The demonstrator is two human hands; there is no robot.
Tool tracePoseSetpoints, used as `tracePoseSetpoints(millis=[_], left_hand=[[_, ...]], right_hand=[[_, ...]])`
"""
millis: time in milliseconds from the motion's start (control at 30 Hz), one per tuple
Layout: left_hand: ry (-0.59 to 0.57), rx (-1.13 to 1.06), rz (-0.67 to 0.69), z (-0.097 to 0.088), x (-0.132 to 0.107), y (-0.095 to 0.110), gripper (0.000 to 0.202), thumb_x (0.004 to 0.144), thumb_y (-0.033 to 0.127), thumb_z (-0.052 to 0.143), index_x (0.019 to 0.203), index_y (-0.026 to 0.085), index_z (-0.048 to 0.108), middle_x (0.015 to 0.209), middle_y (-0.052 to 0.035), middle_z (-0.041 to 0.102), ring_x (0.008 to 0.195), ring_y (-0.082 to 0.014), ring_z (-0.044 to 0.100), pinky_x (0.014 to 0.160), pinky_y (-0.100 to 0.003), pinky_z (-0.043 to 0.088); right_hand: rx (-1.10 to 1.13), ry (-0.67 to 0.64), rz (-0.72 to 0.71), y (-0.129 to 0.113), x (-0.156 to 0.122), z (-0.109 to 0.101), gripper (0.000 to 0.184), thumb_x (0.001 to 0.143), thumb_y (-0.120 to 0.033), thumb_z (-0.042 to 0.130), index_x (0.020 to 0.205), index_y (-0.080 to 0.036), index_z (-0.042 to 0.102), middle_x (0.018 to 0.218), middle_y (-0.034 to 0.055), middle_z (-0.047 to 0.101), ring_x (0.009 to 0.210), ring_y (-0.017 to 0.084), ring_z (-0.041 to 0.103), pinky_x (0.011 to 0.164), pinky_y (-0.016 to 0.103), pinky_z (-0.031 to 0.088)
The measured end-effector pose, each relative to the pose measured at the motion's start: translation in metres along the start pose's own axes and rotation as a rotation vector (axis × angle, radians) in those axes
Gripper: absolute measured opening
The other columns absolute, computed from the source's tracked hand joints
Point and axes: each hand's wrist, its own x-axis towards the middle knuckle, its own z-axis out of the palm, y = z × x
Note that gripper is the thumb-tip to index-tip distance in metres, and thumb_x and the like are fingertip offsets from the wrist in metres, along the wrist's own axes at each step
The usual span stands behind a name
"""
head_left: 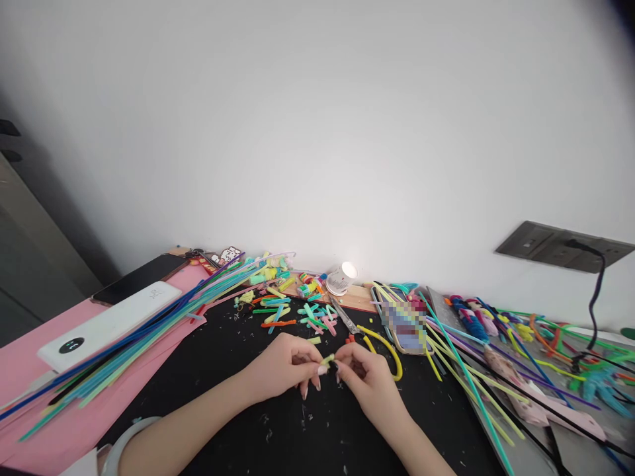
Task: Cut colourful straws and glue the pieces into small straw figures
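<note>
Power bank [116,324], lower left: lit display [72,344] too small to read; grey mark [157,293] indistinct
Cup [338,283], centre: print illegible
Phone [414,342], right of centre: screen pixelated, unreadable

The left hand [288,363] and right hand [368,378] pinch a yellow-green piece [327,359] near scissors [352,326].

two bare hands [282,367], two phones [409,342], one pair of yellow-handled scissors [346,318], one white power bank [116,324], one paper cup [339,281], one pale bangle [122,444], honestly way too many pipe cleaners [149,349] to count
</note>
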Motion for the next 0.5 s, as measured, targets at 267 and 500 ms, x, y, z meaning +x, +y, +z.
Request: tracePoseSetpoints(millis=[267,500], left_hand=[[-0.051,0.039,0.001,0.0034,-0.0014,-0.0027,0.018,0.073,0.030,0.061,0.072,0.012,0.063,0.061,-0.0014,0.064,0.041,-0.0081,0.050,0.043,-0.019,0.043],[-0.040,0.055,0.034,0.0036,-0.0021,0.0001,0.020,0.076,0.031,0.059,0.076,0.012,0.064,0.060,-0.0002,0.061,0.042,-0.0074,0.049,0.045,-0.018,0.041]], right_hand=[[-0.155,-0.073,-0.060,-0.0058,-0.0039,0.0019,0.025,0.083,-0.024,0.048,0.059,-0.019,0.046,0.048,-0.0060,0.042,0.046,0.010,0.041,0.048,0.020,0.029],[-0.239,-0.049,-0.114,-0.0061,-0.0044,0.0019,0.029,0.087,-0.023,0.039,0.059,-0.019,0.035,0.055,-0.0056,0.033,0.050,0.009,0.033,0.048,0.021,0.025]])
